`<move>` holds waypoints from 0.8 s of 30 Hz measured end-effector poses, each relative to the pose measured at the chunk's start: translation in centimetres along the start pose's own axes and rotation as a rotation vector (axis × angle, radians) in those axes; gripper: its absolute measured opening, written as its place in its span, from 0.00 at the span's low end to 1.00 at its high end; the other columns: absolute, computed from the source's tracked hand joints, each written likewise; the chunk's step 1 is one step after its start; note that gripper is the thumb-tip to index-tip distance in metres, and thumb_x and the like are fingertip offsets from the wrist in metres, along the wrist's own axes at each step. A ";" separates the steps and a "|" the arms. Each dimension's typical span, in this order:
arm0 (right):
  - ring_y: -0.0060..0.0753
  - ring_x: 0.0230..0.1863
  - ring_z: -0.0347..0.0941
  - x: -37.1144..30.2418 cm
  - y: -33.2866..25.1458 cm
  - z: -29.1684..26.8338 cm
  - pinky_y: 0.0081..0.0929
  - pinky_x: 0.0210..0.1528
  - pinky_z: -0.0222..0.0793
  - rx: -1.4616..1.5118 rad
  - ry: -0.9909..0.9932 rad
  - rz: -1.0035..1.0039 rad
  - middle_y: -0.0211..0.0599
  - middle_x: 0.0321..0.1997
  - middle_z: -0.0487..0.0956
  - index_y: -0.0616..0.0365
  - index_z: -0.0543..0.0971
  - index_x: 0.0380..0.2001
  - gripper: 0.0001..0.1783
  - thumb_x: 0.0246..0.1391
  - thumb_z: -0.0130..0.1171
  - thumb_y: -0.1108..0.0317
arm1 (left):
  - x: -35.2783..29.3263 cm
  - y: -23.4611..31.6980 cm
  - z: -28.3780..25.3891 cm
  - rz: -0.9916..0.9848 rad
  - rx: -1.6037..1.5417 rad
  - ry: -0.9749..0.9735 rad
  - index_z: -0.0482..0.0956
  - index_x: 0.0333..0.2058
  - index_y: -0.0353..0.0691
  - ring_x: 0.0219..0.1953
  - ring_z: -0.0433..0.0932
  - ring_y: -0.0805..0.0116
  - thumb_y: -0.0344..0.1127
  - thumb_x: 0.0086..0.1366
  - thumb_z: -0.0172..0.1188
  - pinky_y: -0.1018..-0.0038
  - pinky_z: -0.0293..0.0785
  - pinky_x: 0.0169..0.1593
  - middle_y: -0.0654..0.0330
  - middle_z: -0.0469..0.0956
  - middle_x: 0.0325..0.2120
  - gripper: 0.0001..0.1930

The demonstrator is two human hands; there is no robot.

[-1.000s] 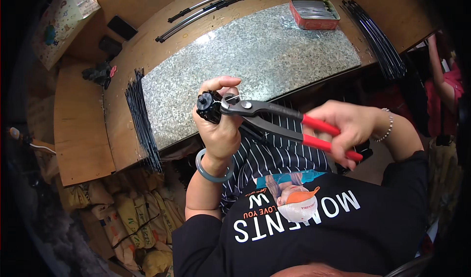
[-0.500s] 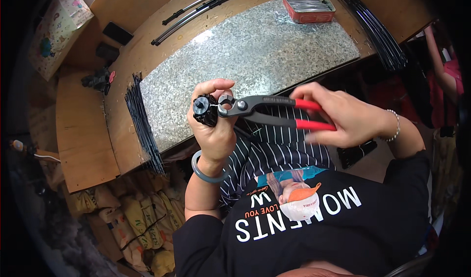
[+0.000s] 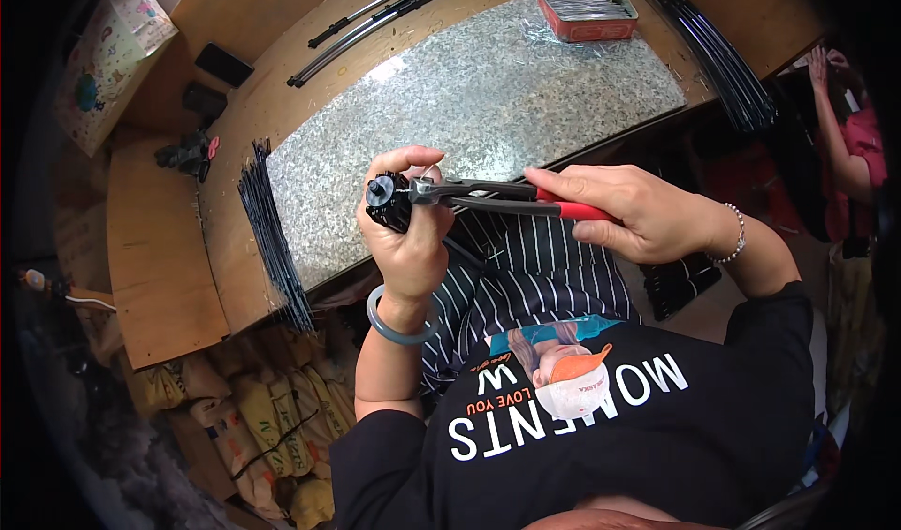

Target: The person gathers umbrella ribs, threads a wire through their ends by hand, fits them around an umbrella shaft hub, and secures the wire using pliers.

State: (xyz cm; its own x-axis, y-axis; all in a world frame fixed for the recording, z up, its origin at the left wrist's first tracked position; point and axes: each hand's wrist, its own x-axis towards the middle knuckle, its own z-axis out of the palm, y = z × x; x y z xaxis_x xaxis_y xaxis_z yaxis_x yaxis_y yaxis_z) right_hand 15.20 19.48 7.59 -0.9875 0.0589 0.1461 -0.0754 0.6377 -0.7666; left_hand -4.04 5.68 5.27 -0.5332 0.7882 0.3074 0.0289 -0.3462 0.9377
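Observation:
In front of the stone slab's near edge, my left hand (image 3: 405, 249) is wrapped round a black ribbed piece with a grey round end (image 3: 380, 192) and a short stub, which looks like the top of an umbrella frame. My right hand (image 3: 643, 213) grips the red handles of black end-cutting nippers (image 3: 488, 195). The handles are squeezed close together, and the jaws are closed at a thin silvery wire beside the ribbed piece. A short wire end stands up from the jaws by my left fingertips. The lower part of the black piece is hidden in my palm.
A red tin of thin wires (image 3: 587, 9) stands on the far right of the stone slab (image 3: 469, 89). Bundles of black rods lie at the left (image 3: 267, 239) and the right (image 3: 718, 66). Several metal rods (image 3: 375, 25) lie behind. Another person's arm (image 3: 831, 122) shows at far right.
The nippers' jaws and red handles, apart before, have come together. My right hand has closed and moved slightly left. The ribbed piece has barely moved.

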 end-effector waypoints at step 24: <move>0.48 0.35 0.70 -0.2 6.8 -3.1 0.36 0.35 0.65 -0.506 0.203 0.308 0.45 0.32 0.72 0.60 0.69 0.34 0.17 0.51 0.55 0.56 | 2.7 3.2 -2.5 -0.018 -0.367 -0.177 0.65 0.50 0.38 0.17 0.59 0.84 0.30 0.64 0.48 0.83 0.58 0.22 0.69 0.65 0.17 0.15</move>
State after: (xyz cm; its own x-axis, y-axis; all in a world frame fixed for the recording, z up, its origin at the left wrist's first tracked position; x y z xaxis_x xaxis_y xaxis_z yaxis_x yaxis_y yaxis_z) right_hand 15.35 26.19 4.30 -0.9038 0.4108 0.1197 0.3322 0.8500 -0.4089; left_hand -7.48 5.43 8.68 -0.3758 0.8602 0.3447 -0.2996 -0.4647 0.8332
